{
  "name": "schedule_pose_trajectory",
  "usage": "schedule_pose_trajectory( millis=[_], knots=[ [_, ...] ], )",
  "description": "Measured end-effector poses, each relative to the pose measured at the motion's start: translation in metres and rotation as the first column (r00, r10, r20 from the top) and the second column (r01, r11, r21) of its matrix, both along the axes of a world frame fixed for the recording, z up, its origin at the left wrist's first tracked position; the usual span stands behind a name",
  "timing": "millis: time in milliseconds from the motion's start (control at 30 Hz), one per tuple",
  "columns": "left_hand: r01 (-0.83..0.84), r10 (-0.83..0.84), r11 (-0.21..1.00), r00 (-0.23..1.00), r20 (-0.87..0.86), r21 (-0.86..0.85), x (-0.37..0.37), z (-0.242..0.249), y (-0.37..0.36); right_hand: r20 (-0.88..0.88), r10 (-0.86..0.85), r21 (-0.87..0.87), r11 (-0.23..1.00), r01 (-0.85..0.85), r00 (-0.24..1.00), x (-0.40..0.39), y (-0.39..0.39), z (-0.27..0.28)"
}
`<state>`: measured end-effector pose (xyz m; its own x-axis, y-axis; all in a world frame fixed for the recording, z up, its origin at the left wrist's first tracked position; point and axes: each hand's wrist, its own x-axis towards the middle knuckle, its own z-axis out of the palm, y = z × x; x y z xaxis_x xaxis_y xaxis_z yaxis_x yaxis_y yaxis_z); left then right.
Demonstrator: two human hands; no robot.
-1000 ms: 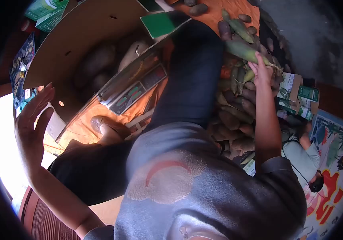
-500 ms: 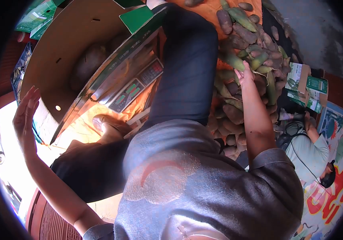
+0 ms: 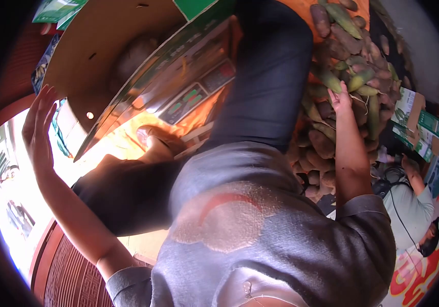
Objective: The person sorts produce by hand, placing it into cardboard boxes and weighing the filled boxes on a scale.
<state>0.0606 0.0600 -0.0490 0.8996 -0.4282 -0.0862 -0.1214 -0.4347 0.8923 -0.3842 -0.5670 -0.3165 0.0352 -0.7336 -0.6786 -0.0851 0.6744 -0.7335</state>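
Note:
My right hand (image 3: 341,98) reaches out to a pile of roots, its fingers closed around the near end of a long green radish (image 3: 328,77). That radish lies among other green radishes and reddish-brown tubers (image 3: 323,144), which look like sweet potatoes. On the other side, my left hand (image 3: 39,134) is raised beside a large cardboard box (image 3: 84,43). Its fingers are stretched out and hold nothing. Inside the box, a dark rounded root (image 3: 136,56) shows dimly in shadow.
A digital scale (image 3: 189,102) stands on an orange sheet (image 3: 143,122) between the box and my leg. Green-and-white cartons (image 3: 418,125) stand at the right, near a seated person (image 3: 409,204) in a light shirt. A carved reddish-brown chair (image 3: 73,271) is at lower left.
The whole view has shifted, so box, scale and pile appear farther right. My left hand sits slightly higher in view. My right hand remains on the same green radish.

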Motion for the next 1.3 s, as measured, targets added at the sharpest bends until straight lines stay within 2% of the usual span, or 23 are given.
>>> schedule_pose_trajectory(
  millis=[167, 267, 367, 433, 467, 500, 600, 700, 800, 833, 900, 967, 1033, 1067, 1133, 1233, 1267, 1300],
  knots=[
    [0.01, -0.01, 1.0, 1.0, 0.008, 0.017, 0.0, 0.0, 0.005, -0.142, -0.104, 0.034, 0.993, 0.11, 0.984, -0.003, 0.009, -0.014],
    [0.033, -0.033, 0.999, 0.999, 0.022, -0.007, 0.003, -0.003, 0.014, -0.135, -0.057, 0.044, 0.997, 0.064, 0.989, -0.009, 0.004, -0.014],
    [-0.053, 0.052, 0.997, 0.998, -0.024, -0.052, -0.001, 0.0, 0.012, 0.014, -0.037, -0.019, 0.999, 0.037, 0.999, -0.019, 0.002, -0.008],
    [-0.124, 0.123, 0.992, 0.989, -0.079, -0.02, -0.004, 0.004, 0.006, -0.126, -0.039, 0.096, 0.994, 0.052, 0.991, -0.028, 0.002, 0.018],
    [-0.051, 0.05, 0.999, 0.995, -0.081, -0.018, 0.003, 0.003, 0.016, -0.257, 0.042, 0.097, 0.995, -0.018, 0.966, -0.045, -0.005, 0.023],
    [0.018, -0.019, 1.0, 0.997, -0.075, -0.01, 0.012, 0.001, 0.027, -0.347, 0.117, 0.119, 0.99, -0.08, 0.93, -0.065, -0.01, 0.031],
    [0.012, -0.01, 1.0, 0.998, -0.054, 0.022, 0.015, -0.001, 0.033, -0.529, 0.348, 0.205, 0.937, -0.282, 0.774, -0.108, -0.029, 0.058],
    [-0.009, 0.009, 1.0, 0.999, -0.048, 0.017, 0.011, 0.003, 0.027, -0.725, 0.358, 0.155, 0.917, -0.368, 0.589, -0.11, -0.01, 0.095],
    [-0.041, 0.038, 0.999, 0.997, -0.072, -0.036, 0.015, 0.003, 0.028, -0.798, 0.325, 0.135, 0.917, -0.374, 0.508, -0.11, 0.007, 0.09],
    [-0.032, 0.029, 0.999, 0.997, -0.065, -0.043, 0.016, 0.003, 0.029, -0.803, 0.373, 0.142, 0.877, -0.458, 0.465, -0.118, 0.003, 0.068],
    [-0.017, 0.015, 0.998, 0.998, -0.053, -0.054, 0.017, 0.003, 0.034, -0.809, 0.459, 0.16, 0.773, -0.614, 0.367, -0.148, -0.013, -0.002],
    [-0.019, 0.015, 0.998, 0.999, -0.051, -0.065, 0.02, 0.002, 0.039, -0.924, 0.383, 0.162, 0.381, -0.91, -0.005, -0.128, 0.008, -0.027],
    [-0.051, 0.049, 0.997, 0.998, -0.038, -0.055, 0.021, 0.0, 0.041, -0.843, 0.529, 0.163, 0.421, -0.892, 0.095, -0.098, 0.04, -0.038],
    [-0.014, 0.01, 0.997, 0.999, -0.041, -0.08, 0.021, 0.0, 0.044, -0.81, 0.586, 0.278, 0.42, -0.864, 0.024, -0.08, 0.058, -0.034],
    [-0.047, 0.043, 0.995, 0.998, -0.049, -0.088, 0.022, -0.001, 0.048, -0.724, 0.674, 0.51, 0.379, -0.773, -0.148, -0.058, 0.075, -0.036],
    [-0.113, 0.105, 0.985, 0.992, -0.063, -0.131, 0.017, 0.001, 0.041, -0.823, 0.472, 0.501, 0.338, -0.797, -0.317, -0.043, 0.109, -0.029],
    [-0.134, 0.126, 0.98, 0.99, -0.062, -0.145, 0.015, 0.002, 0.038, -0.811, 0.473, 0.535, 0.357, -0.765, -0.346, -0.041, 0.109, -0.032],
    [-0.121, 0.114, 0.982, 0.992, -0.054, -0.148, 0.015, 0.002, 0.038, -0.828, 0.463, 0.505, 0.368, -0.781, -0.317, -0.036, 0.113, -0.025]
  ],
)
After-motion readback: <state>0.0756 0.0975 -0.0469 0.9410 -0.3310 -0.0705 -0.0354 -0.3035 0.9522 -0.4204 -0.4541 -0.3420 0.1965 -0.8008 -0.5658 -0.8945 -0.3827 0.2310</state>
